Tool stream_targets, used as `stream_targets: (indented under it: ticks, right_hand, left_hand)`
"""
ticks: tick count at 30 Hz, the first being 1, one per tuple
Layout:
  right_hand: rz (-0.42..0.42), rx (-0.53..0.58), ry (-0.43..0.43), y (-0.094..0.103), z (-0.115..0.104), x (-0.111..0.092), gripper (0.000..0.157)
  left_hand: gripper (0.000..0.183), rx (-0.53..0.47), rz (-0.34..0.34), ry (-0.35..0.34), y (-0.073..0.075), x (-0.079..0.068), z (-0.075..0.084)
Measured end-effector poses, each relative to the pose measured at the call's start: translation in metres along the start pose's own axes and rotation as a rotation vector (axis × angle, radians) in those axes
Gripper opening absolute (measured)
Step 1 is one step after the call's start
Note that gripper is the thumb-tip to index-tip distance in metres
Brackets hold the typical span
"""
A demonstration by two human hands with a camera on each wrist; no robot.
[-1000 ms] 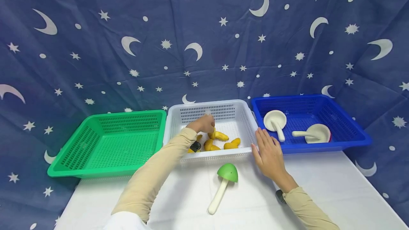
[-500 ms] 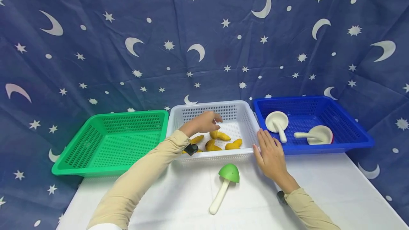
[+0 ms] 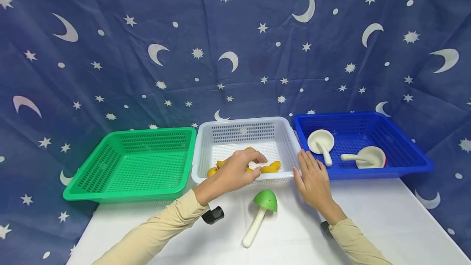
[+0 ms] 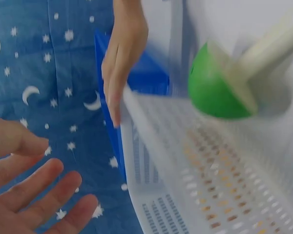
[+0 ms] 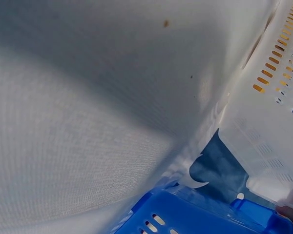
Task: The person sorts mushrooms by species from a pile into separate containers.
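My left hand (image 3: 239,169) hovers over the front rim of the white basket (image 3: 287,134), palm down, its fingers loosely bent and holding nothing. Below and beyond it lie several small yellow mushroom-shaped pieces (image 3: 271,167), partly hidden by the hand. My right hand (image 3: 314,181) lies with straight fingers on the white basket's right front corner, next to the blue basket. In front of the white basket, a toy mushroom with a green cap (image 3: 265,200) and a white stem lies on the table. The left wrist view shows both the spread left fingers (image 4: 53,183) and the right hand (image 4: 124,53).
A green basket (image 3: 147,171) stands to the left with nothing visible in it. In the blue basket (image 3: 397,142) on the right lie two white-stemmed mushrooms (image 3: 321,142), undersides up; one shows a red edge. A star-and-moon cloth (image 3: 250,52) hangs behind the white-covered table (image 3: 294,236).
My left hand has lifted away from the yellow pieces and drawn back towards me over the basket's front rim, its bunched fingers loosening. The right hand has stayed put.
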State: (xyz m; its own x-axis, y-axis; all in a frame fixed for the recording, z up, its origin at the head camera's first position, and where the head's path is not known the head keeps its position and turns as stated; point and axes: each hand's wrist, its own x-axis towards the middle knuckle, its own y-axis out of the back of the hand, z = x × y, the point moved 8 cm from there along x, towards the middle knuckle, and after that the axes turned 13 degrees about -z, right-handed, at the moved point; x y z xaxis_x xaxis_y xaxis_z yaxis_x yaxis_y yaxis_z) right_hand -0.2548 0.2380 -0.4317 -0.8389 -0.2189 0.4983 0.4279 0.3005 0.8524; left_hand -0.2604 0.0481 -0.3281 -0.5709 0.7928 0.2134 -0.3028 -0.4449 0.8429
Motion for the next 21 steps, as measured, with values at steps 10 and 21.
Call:
stream_targets:
  ticks: [10, 21]
  right_hand:
    - [0.005, 0.004, -0.003, -0.001, 0.004, -0.002, 0.052]
    - [-0.012, 0.010, -0.011, -0.002, 0.003, -0.003, 0.053]
  left_hand:
    - [0.021, 0.003, 0.050, 0.033, -0.005, -0.034, 0.016]
    - [0.019, -0.103, 0.061, 0.187, -0.019, -0.061, -0.004]
